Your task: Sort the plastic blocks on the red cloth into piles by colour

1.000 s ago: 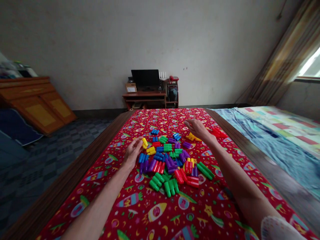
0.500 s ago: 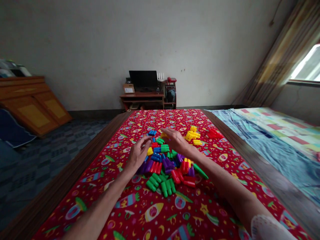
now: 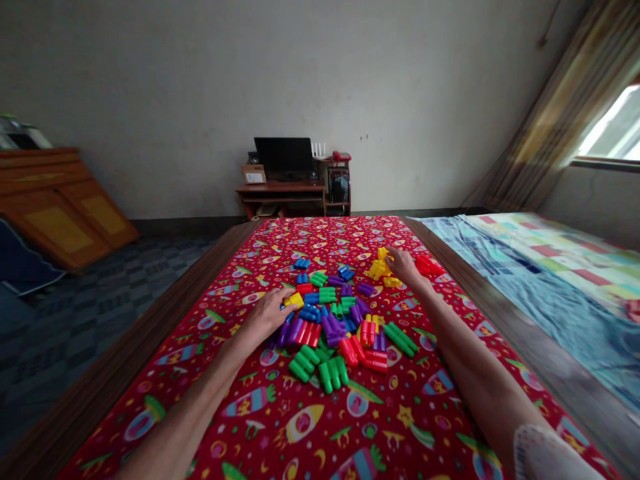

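My left hand (image 3: 270, 311) is closed on a yellow toy block (image 3: 294, 301) at the left side of a mixed heap, thumb and fingers on either side of it. Further away on the right, my right hand (image 3: 403, 265) reaches to a small group of yellow blocks (image 3: 379, 269), its fingertips pinched at a yellow block there, partly hidden by the fingers. Between the hands lie loose blocks: purple (image 3: 333, 328), green (image 3: 335, 373), red (image 3: 369, 332) and blue (image 3: 311, 313).
A red patterned cloth (image 3: 300, 427) covers the table. Red blocks (image 3: 427, 265) form a group right of my right hand. A bed (image 3: 500, 280) adjoins the table's right side. A desk with a monitor (image 3: 283, 157) stands by the wall, a wooden cabinet (image 3: 65, 207) at left.
My right hand has moved right, from above the heap to the yellow group, carrying a yellow block. My left hand has come down and closed on a yellow block.
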